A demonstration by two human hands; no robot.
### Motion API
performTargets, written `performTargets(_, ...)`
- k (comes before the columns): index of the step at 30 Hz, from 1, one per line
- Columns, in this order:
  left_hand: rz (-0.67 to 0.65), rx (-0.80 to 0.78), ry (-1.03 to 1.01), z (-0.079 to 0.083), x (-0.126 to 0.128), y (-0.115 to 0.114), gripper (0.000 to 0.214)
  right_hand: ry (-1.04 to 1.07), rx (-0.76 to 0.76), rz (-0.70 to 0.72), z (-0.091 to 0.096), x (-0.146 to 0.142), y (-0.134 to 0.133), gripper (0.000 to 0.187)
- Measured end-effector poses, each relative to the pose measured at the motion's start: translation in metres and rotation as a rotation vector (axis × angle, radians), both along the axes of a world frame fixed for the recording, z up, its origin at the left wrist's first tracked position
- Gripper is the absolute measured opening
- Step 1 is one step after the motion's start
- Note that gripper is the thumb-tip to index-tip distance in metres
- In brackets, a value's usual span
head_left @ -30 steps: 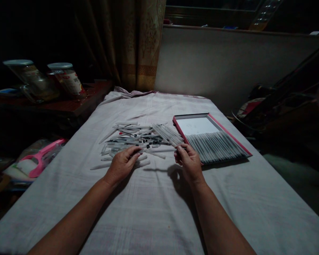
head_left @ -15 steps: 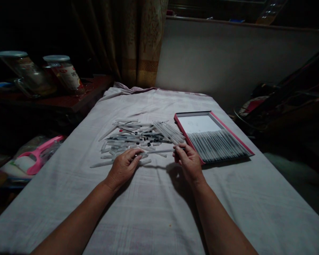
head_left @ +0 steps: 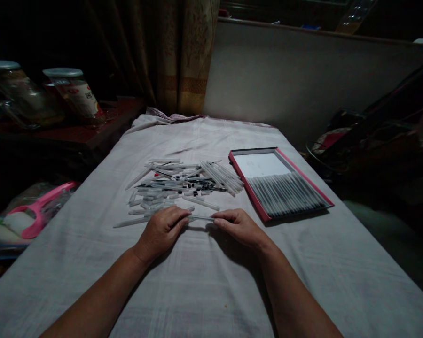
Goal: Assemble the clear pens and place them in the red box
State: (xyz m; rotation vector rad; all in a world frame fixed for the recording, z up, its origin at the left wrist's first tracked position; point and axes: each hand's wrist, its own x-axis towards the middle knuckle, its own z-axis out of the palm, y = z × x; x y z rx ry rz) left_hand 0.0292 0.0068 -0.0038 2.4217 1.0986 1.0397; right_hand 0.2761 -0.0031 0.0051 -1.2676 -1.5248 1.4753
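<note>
A slim, pale grey pen [head_left: 201, 218] is held level between my two hands, just in front of a pile of pen parts. My left hand [head_left: 164, 230] pinches its left end between thumb and fingers. On the other end, the thumb and fingers of my right hand [head_left: 238, 227] are closed; both tips of the pen are hidden. The pile holds clear pen barrels [head_left: 221, 175], dark thin refills [head_left: 155, 188], and small black pieces [head_left: 195, 193] that look like caps or plugs. To the right, a row of assembled-looking pens [head_left: 285, 195] lies in a shallow pink-edged box [head_left: 305, 177].
A pale checked cloth [head_left: 183, 291] covers the work surface. Lidded jars [head_left: 78, 96] stand on a dark red table [head_left: 91, 134] at the left. Below them is a pink handle-like object [head_left: 38, 213]. A curtain [head_left: 193, 56] and a wall [head_left: 285, 75] rise behind.
My right hand has moved left and slightly down, closer to my left hand, so a shorter stretch of the pen shows. My left hand has lowered a little. The view has shifted slightly.
</note>
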Motion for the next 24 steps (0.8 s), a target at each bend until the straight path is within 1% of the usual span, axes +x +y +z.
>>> performTargets(5, -0.016, 0.039, -0.015, -0.004, -0.0003, -0.0001, 0.016, -0.05, 0.059, 0.061, -0.0018, 0.001, 0.0008, 0.028)
performTargets(10, -0.04, 0.076, -0.008, -0.0031, 0.0001, 0.0013, 0.016, -0.09, 0.107, 0.075, -0.0025, -0.0005, -0.0002, 0.028)
performTargets(15, -0.05, 0.076, 0.015, -0.0005, 0.001, 0.0007, 0.018, -0.11, 0.129, 0.064, -0.002, -0.0013, -0.0005, 0.029)
performTargets(20, -0.04, 0.075, -0.015, 0.0005, 0.0006, -0.001, 0.018, -0.026, 0.09, 0.06, -0.0044, -0.001, -0.001, 0.034)
performTargets(24, -0.028, 0.029, 0.011, 0.0025, 0.0006, 0.0006, 0.017, -0.058, 0.13, 0.055, -0.0037, -0.005, -0.0021, 0.031)
